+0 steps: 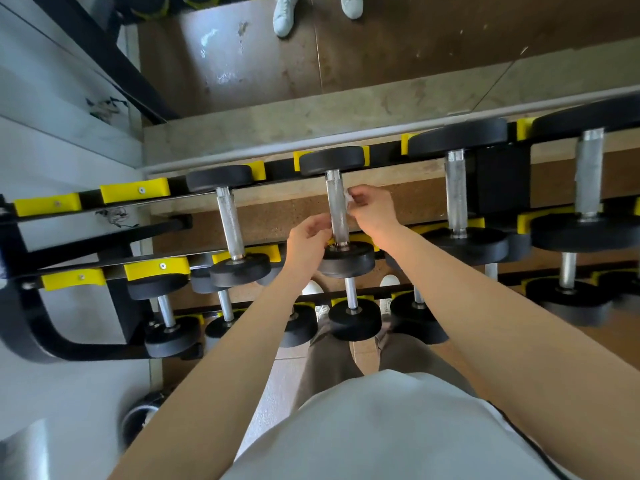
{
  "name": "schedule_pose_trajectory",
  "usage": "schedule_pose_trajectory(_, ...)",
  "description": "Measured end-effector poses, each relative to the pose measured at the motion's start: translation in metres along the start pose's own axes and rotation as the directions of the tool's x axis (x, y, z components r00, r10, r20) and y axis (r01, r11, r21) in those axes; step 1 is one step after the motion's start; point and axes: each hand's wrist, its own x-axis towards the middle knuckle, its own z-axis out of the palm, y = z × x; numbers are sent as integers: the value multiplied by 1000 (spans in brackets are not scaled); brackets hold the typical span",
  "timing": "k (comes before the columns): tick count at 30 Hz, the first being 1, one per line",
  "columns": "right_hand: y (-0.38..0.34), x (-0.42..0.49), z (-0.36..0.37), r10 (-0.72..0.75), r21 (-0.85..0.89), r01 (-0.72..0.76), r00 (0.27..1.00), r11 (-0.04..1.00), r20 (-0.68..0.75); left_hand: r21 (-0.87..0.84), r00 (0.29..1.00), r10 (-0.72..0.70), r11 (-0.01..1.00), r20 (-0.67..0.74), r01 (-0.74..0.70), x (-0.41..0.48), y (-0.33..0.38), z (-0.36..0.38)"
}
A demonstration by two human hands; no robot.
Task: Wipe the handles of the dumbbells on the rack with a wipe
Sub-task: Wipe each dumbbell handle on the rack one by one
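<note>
**A:** What are the fingers doing?

**B:** On the right hand (pixel 373 213), the fingertips (pixel 354 199) pinch a small white wipe (pixel 347 197) against the right flank of the knurled silver steel handle (pixel 337 211), in its far half. The pinch probably keeps the wipe bunched so it can press on the metal.

**A:** And the other hand?

**B:** The left hand (pixel 306 239) has its fingers curled just beside the handle's near end. Whether they grip the bar, a tail of the wipe, or nothing cannot be told. It probably steadies the bar.

**A:** How does the handle lie?

**B:** Its long axis runs away from the person, with the far end leaning slightly left. Black round heads (pixel 332 160) cap both ends. They sit in yellow plastic cradles (pixel 365 156) on the top tier of the black steel rack (pixel 10 258). The bare handle therefore bridges the gap between the rails, open to a hand all round.
</note>
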Motion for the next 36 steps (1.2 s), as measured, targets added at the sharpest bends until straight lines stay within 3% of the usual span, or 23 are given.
schedule_pose_trajectory(3,5,-12,-3,-16,-174,31,996,984,86,-2,1000,22,1000,-21,-22,2,-1,-3)
schedule_pose_trajectory(5,9,-18,-14,5,-186,20,991,982,133,7,998,48,999,-45,-48,1,1,-4)
schedule_pose_trajectory(10,7,-32,-34,-11,45,2,980,999,200,-11,985,169,986,32,-168,-4,7,-6)
schedule_pose_trajectory(13,3,-37,-37,-25,207,-39,954,978,299,-161,978,144,980,152,-120,-6,15,-9)
schedule_pose_trajectory(15,-2,-39,-38,-10,321,-105,941,941,337,-163,980,144,979,139,-121,-6,20,-11)
schedule_pose_trajectory(18,-2,-38,-35,-41,299,-50,956,953,290,-179,990,136,975,34,-128,-1,25,-15)
schedule_pose_trajectory(21,-1,-33,-32,-47,330,-43,964,943,261,-306,997,73,950,29,-61,6,30,-17)
schedule_pose_trajectory(26,-5,-22,-25,208,531,-251,968,809,140,-533,997,-34,844,69,66,16,29,-18)
schedule_pose_trajectory(30,-10,-14,-23,255,591,-286,957,754,137,-580,993,-91,807,69,114,23,32,-14)
schedule_pose_trajectory(34,-21,-2,-22,164,616,-254,966,745,199,-606,989,-41,787,143,120,33,36,-21)
schedule_pose_trajectory(36,-26,5,-20,110,593,-228,967,772,228,-614,994,-58,782,95,104,41,38,-27)
